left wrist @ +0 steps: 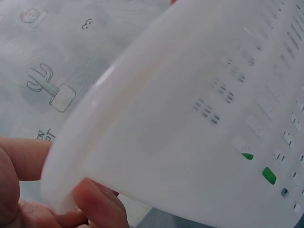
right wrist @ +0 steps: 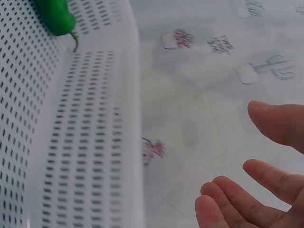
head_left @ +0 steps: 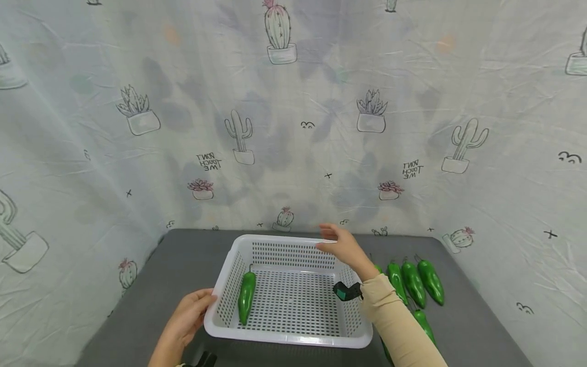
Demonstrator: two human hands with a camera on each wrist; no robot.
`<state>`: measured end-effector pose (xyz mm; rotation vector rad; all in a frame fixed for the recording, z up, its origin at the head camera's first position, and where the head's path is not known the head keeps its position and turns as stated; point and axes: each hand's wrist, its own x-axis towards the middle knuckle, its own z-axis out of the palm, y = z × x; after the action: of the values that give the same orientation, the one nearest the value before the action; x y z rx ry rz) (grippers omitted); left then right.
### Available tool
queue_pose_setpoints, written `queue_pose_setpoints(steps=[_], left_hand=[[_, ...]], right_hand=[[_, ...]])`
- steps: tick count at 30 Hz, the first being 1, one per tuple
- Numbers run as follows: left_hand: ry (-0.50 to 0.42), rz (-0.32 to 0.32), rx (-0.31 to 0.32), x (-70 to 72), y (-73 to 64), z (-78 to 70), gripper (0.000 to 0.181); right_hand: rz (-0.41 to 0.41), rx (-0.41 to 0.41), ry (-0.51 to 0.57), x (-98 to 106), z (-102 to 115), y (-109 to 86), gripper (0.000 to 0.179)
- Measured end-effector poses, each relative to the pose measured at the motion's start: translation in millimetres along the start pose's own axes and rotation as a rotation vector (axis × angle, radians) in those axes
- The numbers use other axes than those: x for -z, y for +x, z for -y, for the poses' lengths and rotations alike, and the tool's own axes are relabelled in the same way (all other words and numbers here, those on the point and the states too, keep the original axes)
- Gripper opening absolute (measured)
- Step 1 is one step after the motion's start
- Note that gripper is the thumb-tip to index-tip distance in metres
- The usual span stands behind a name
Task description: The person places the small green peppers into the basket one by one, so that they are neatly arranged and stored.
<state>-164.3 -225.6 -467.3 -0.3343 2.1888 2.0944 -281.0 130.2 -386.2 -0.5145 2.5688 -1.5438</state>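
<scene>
A white perforated plastic basket (head_left: 289, 338) stands on the dark table, one green chili pepper (head_left: 246, 298) lying along the left side of its floor. My left hand (head_left: 190, 313) grips the basket's left rim; in the left wrist view its fingers (left wrist: 99, 204) bend around the white edge. Over the basket's far right corner, my right hand (head_left: 344, 248) is raised with its fingers spread and nothing between them. The right wrist view shows that hand (right wrist: 266, 209) apart from the basket wall (right wrist: 85, 142), thumb and fingers loosely bent.
Several green peppers (head_left: 414, 284) lie on the grey tabletop (head_left: 192, 260) right of the basket, some partly hidden by my right forearm. A pale curtain (head_left: 293, 153) printed with potted cacti surrounds the table at the back and sides.
</scene>
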Motion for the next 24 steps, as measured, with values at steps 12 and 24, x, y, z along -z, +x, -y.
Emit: queue_pose_setpoints(steps=[12,24], left_hand=[[0.003,-0.021,0.009,-1.7,0.1,0.0,0.045],[0.000,-0.025,-0.001,-1.9,1.2,0.4,0.045]], right_hand=[[-0.108,0.063,0.016,37,-12,-31.9,0.063],[-0.248,0.173,-0.071,55,-37,-66.5,0.061]])
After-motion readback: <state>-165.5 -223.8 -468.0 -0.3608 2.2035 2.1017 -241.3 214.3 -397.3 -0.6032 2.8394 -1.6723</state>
